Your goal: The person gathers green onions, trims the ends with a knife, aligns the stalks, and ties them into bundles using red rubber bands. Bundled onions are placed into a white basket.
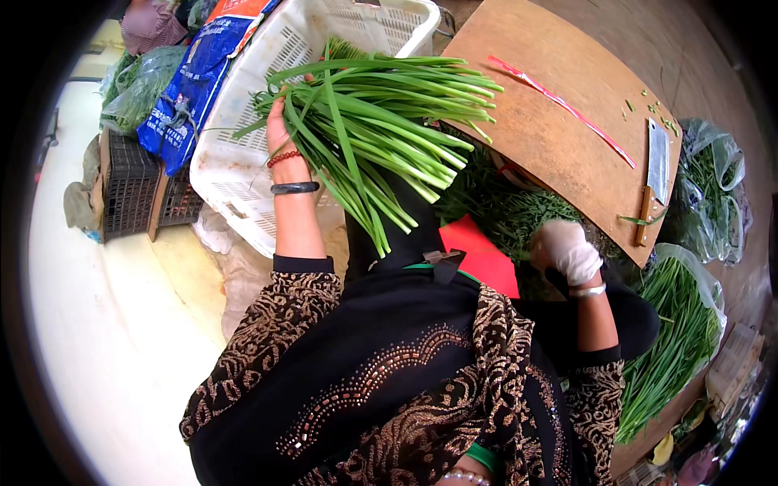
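A large fanned bunch of garlic chives [381, 121] lies across my left hand [279, 134], its leafy tips toward the left and the cut pale-green stems pointing right. The fingers of that hand are wrapped under the bunch and partly hidden by the leaves. My right hand [565, 251], in a white glove, is curled closed lower right, over dark green cuttings [519, 211] beside a red cloth [485, 251]. What it holds, if anything, cannot be made out. A white plastic crate [235, 190] stands just beyond my left hand, with more greens inside.
A wooden board [551, 121] at the upper right bears a red-and-white tie strip [559, 101], a cleaver [658, 162] and bits of chive. Bagged chives [677, 340] and another bag of greens [713, 182] lie to the right. A blue sack [194, 89] and black crate [130, 182] stand left.
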`<state>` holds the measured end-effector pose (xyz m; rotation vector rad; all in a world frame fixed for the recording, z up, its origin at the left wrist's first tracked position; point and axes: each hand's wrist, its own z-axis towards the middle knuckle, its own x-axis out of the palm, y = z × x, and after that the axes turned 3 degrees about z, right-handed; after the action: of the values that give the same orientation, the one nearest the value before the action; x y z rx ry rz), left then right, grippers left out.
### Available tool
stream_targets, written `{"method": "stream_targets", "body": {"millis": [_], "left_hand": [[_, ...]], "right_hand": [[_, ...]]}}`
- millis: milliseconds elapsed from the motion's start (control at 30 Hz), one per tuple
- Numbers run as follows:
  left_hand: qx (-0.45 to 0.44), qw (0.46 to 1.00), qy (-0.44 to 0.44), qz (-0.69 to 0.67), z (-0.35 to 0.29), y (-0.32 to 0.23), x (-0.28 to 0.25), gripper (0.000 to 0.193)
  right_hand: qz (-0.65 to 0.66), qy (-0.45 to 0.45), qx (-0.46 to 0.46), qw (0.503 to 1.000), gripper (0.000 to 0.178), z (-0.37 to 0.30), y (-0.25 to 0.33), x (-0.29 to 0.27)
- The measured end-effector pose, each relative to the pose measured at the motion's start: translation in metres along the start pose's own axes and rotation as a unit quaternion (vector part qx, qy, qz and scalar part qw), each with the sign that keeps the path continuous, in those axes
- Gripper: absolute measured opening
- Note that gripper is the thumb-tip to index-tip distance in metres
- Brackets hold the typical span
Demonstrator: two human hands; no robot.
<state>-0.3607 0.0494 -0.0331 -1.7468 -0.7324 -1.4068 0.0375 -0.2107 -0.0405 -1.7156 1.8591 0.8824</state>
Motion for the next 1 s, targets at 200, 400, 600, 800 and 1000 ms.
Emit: {"method": "stream_targets", "body": {"millis": [200,400,600,800,1000], "left_hand": [[0.0,0.999,-0.022,-0.042,-0.005,0.001,0.008,0.039],[0.058,0.994,-0.073,0.057,0.008,-0.019,-0.013,0.036],[0.079,0.995,-0.054,0.013,0.003,-0.004,0.008,0.022],[0.197,0.968,-0.085,0.132,0.008,-0.001,0.013,0.02],[0.162,0.982,0.048,0.083,-0.003,0.015,0.043,0.013]], "right_hand": [[0.557,-0.197,-0.186,0.785,0.032,-0.006,0.06,-0.069],[0.754,-0.073,-0.27,0.595,0.041,0.04,0.111,-0.071],[0.669,-0.147,-0.178,0.706,0.035,0.047,0.117,-0.072],[0.636,-0.158,-0.099,0.749,0.028,0.021,0.057,-0.004],[0.408,-0.156,-0.074,0.897,0.033,-0.033,0.007,0.002]]}}
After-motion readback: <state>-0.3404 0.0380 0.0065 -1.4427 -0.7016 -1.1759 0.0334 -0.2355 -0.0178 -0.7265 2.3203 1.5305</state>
